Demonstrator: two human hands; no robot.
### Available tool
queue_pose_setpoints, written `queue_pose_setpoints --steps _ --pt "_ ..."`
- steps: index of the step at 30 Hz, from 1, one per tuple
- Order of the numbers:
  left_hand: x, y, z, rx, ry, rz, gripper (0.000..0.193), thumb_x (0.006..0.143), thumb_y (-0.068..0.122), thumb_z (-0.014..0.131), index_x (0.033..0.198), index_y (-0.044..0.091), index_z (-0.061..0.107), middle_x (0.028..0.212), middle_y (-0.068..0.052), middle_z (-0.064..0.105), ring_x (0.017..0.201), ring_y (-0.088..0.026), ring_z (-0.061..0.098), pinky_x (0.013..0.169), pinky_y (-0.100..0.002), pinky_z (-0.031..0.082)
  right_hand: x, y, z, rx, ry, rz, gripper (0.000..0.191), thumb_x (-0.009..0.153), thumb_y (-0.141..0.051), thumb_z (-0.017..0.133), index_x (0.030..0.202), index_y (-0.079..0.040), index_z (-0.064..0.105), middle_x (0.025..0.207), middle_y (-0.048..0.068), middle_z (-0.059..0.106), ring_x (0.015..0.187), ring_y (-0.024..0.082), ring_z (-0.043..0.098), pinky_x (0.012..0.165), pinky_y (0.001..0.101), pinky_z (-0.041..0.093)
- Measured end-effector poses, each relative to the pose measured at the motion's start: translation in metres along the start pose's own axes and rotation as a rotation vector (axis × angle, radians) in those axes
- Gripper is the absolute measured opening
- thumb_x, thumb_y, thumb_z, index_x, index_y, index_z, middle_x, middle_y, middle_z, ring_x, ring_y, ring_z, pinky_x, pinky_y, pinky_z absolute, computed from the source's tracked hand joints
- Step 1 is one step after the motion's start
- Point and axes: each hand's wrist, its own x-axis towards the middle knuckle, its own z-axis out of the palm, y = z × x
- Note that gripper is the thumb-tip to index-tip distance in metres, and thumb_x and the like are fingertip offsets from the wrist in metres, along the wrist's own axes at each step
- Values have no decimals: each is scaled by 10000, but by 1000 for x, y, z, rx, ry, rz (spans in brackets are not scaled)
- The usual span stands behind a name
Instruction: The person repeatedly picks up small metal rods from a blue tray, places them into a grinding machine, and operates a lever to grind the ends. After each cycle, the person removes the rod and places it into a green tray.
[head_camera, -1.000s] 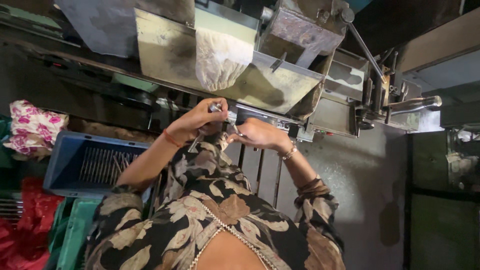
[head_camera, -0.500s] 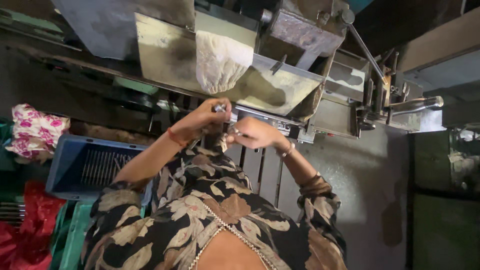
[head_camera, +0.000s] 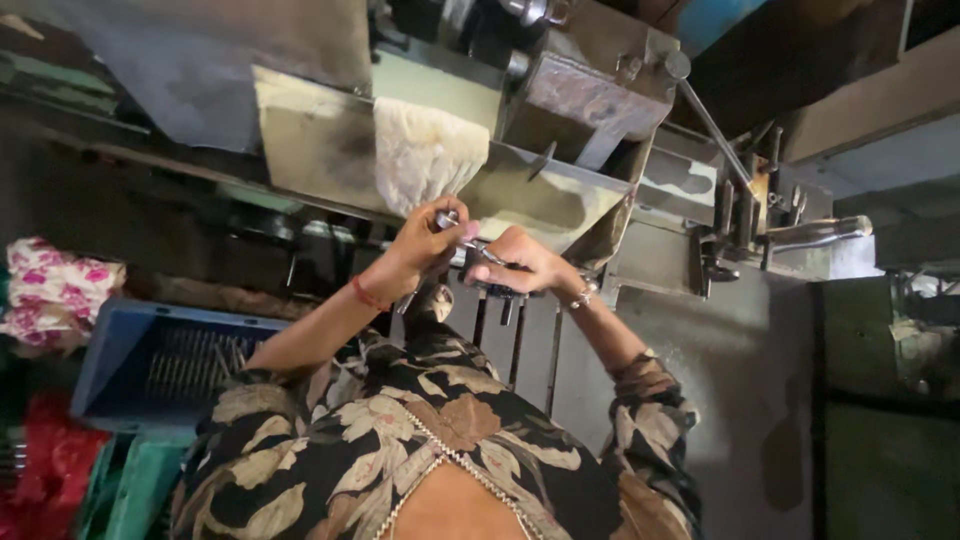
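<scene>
The left hand (head_camera: 425, 240) pinches a small metal part (head_camera: 462, 238) in closed fingers; the part's long axis runs toward four o'clock into the right hand (head_camera: 520, 265), whose fingers curl shut around its far end, beneath the machine's metal chute (head_camera: 540, 190)

blue crate (head_camera: 120, 360), white cloth (head_camera: 425, 155), pink floral fabric (head_camera: 55, 290)

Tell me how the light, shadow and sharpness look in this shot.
Head view: daylight falls on the white cloth and the machine's metal tray; left side and lower right sink into deep shadow. The left hand and right hand are fairly sharp, holding a small metal part. The blue crate sits dim.
</scene>
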Motion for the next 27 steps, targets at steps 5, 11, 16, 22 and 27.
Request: queue_pose_setpoints --steps 5,11,16,22,27 --pt "39 2 15 99 -108 227 186 973 164 792 938 102 621 783 66 536 703 -28 489 600 -223 366 -13 18 -28 23 16 39 251 993 -211 715 815 -36 735 615 87 615 503 180 539 514 374 381" --pt "153 22 20 123 -248 -36 143 909 191 763 947 130 639 705 72 562 553 -35 491 477 -212 380 -67 59 -102 -1020 254 -64 336 894 -198 830 664 -68 623 592 94 545 521 253 543 493 403 428" --pt "308 47 -24 -54 197 -22 177 905 168 784 859 83 635 682 -14 566 493 -120 533 421 -297 454 -189 105 -220 -1034 1002 550 140 999 -66 676 1079 -59 790 1047 137 767 818 245 735 702 362 564" --pt "352 74 -73 -121 722 50 253 851 105 709 1003 188 524 678 -37 542 495 -168 518 413 -345 425 -311 159 -257 -1027 1203 1220 531 993 -530 607 973 -16 739 877 238 745 869 442 709 789 534 535" --pt "349 80 -82 -188 580 144 220 932 111 678 1001 192 486 779 -23 539 578 -187 556 477 -377 461 -322 175 -243 -1038 1213 1364 588 1032 -557 478 1073 -41 757 843 336 671 801 574 624 709 641 482"
